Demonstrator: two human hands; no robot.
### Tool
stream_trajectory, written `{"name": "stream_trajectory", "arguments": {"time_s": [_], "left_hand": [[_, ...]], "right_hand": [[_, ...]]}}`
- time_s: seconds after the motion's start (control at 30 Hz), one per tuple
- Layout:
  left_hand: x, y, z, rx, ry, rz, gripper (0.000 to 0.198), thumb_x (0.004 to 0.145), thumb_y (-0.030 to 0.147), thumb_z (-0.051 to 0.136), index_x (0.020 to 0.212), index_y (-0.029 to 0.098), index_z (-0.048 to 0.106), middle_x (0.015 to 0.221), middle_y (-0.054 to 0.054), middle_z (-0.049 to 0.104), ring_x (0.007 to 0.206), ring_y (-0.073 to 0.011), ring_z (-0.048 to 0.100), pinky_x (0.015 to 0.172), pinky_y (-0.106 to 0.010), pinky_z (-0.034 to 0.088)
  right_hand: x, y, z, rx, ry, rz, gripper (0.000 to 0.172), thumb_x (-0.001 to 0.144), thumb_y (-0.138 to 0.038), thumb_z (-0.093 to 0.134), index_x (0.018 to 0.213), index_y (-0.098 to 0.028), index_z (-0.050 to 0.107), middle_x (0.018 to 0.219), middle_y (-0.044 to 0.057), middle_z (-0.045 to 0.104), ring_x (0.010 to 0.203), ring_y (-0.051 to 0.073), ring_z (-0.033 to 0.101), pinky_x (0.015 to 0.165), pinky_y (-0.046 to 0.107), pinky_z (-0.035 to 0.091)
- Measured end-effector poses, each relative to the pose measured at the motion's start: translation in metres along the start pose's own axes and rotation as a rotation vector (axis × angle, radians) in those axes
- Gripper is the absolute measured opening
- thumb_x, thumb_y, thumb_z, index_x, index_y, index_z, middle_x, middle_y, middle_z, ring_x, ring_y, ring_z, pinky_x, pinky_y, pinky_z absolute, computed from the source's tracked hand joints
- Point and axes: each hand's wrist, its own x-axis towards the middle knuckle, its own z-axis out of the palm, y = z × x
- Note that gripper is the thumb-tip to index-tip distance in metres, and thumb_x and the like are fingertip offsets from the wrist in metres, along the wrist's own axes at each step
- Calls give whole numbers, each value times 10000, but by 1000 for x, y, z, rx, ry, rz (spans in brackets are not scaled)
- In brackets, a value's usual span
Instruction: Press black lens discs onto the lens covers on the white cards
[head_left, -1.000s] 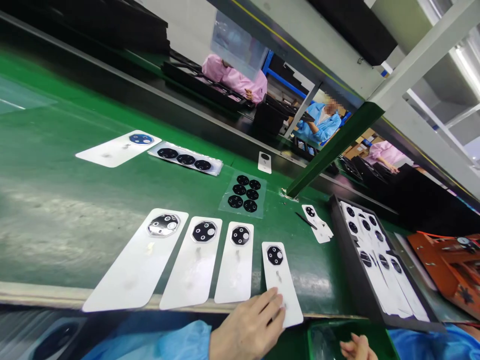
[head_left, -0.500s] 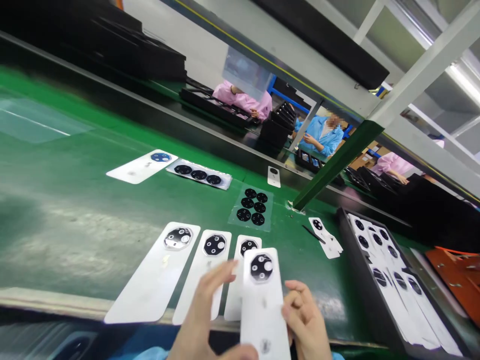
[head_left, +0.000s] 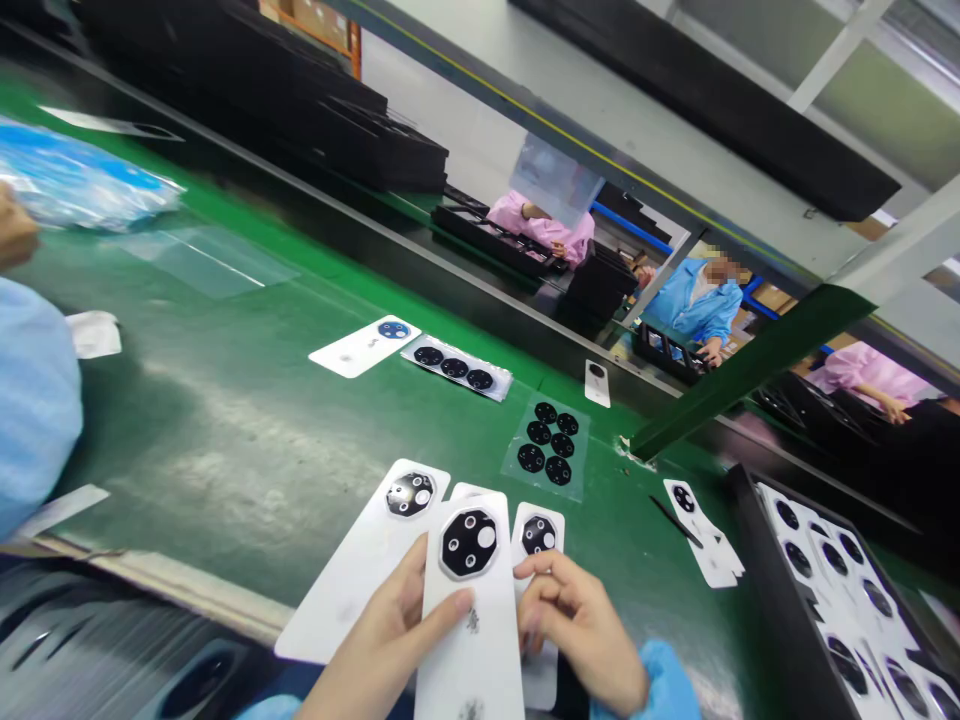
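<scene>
A white phone back panel (head_left: 469, 640) with a black octagonal camera sticker is gripped in my left hand (head_left: 390, 630), its thumb pressed on the panel's face. My right hand (head_left: 574, 620) is beside the panel's right edge, fingers curled in, index fingertip close to that edge. Whether something small is between its fingers is hidden. Similar panels lie on the green bench: a left panel (head_left: 352, 580), one mostly covered behind the held one, and a right panel (head_left: 544, 680) partly under my right hand. Beyond them lies a clear sheet (head_left: 512, 455) with several black camera stickers.
A sticker strip (head_left: 457, 367) lies beside another panel (head_left: 352, 350) farther back. At right are a black tray (head_left: 765, 580) of panels, a dark pen-like tool (head_left: 675, 520) and a green post (head_left: 750, 370). A co-worker's blue sleeve (head_left: 34, 400) enters at left.
The view has swung left, bringing a co-worker's arm and a blue plastic bag into sight. My left hand has closed on the held panel, its thumb now on the face.
</scene>
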Motion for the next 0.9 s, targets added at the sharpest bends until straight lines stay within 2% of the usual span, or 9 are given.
{"name": "stream_trajectory", "arguments": {"time_s": [0.03, 0.1, 0.13, 0.2, 0.3, 0.4, 0.63, 0.9], "left_hand": [[1, 0, 0, -6, 11, 10, 537, 801, 444, 597, 1257, 247, 392, 1093, -69, 664, 918, -253, 661, 779, -378, 555], [5, -2, 0, 10, 12, 77, 559, 790, 451, 605, 1268, 255, 392, 1095, -62, 665, 919, -252, 660, 784, -373, 552], [7, -3, -1, 33, 2, 106, 557, 791, 452, 601, 1270, 257, 395, 1111, -62, 659, 937, -252, 654, 796, -373, 548], [9, -6, -2, 92, -24, 131, 532, 807, 438, 582, 1272, 256, 398, 1162, -64, 633, 986, -252, 635, 829, -379, 534], [11, -9, -2, 144, -54, 125, 494, 835, 392, 550, 1277, 245, 385, 1230, -73, 588, 1052, -249, 601, 868, -390, 515], [13, -11, -2, 159, -48, 146, 482, 849, 342, 534, 1286, 240, 357, 1225, -70, 585, 1061, -234, 595, 889, -387, 504], [19, -11, -2, 145, -49, 131, 469, 841, 219, 519, 1278, 233, 351, 1206, -58, 591, 1105, -220, 567, 910, -370, 487], [25, -1, -2, -1, -52, -9, 527, 810, 234, 587, 1285, 192, 365, 1206, -94, 584, 1077, -257, 573, 918, -393, 453]], "right_hand": [[10, -4, -15, -144, 0, -43, 285, 817, -417, 559, 964, -173, 554, 615, -28, 556, 555, 118, 554, 542, 248, 459], [35, -11, -47, -585, 160, -108, 254, 849, -339, 496, 1037, -183, 565, 778, 16, 596, 709, 141, 580, 631, 273, 466], [49, -14, -64, -669, 203, -104, 257, 818, -309, 540, 1042, -188, 574, 877, 34, 587, 795, 157, 568, 674, 288, 460], [75, -14, -90, -761, 225, -78, 271, 740, -271, 616, 998, -191, 595, 938, 35, 545, 824, 165, 537, 663, 288, 452], [105, -8, -111, -856, 188, -30, 315, 644, -219, 703, 941, -188, 601, 932, 12, 523, 828, 155, 525, 714, 292, 451], [120, -1, -116, -920, 133, 10, 330, 610, -206, 738, 899, -181, 580, 892, -8, 514, 795, 139, 517, 764, 304, 442], [134, -1, -117, -990, 30, 54, 332, 568, -189, 756, 792, -185, 512, 804, -36, 466, 748, 121, 475, 734, 275, 421], [139, 0, -116, -1031, 47, 79, 387, 510, -206, 768, 723, -216, 446, 772, -51, 456, 669, 115, 483, 649, 262, 432]]}}
